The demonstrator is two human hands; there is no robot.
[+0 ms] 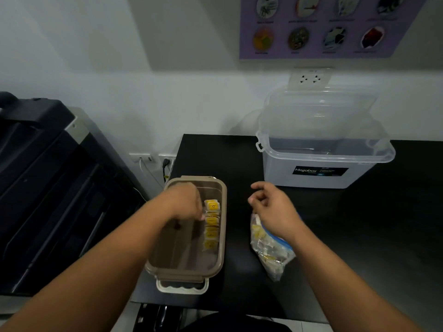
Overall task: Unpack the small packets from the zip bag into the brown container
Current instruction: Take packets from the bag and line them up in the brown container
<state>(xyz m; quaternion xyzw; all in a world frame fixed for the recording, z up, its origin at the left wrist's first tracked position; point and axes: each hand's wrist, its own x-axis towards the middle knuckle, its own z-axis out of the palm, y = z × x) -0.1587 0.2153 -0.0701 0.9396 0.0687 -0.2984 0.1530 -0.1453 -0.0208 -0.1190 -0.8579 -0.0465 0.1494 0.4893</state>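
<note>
A black desk [239, 159] stands against a white wall, with a dark office printer [48, 176] to its left. At the back of the desk sits a clear Megabox storage tub [321, 173], its lid propped open. Nearer, the brown container [221, 236] holds a row of small yellow packets [211, 224] along its right wall. The zip bag [271, 250] lies to the container's right, with more packets inside. The left hand [184, 202] reaches into the container, fingertips at the row; whether it pinches a packet cannot be told. The right hand [273, 204] hovers over the bag, fingers loosely curled, holding nothing.
</note>
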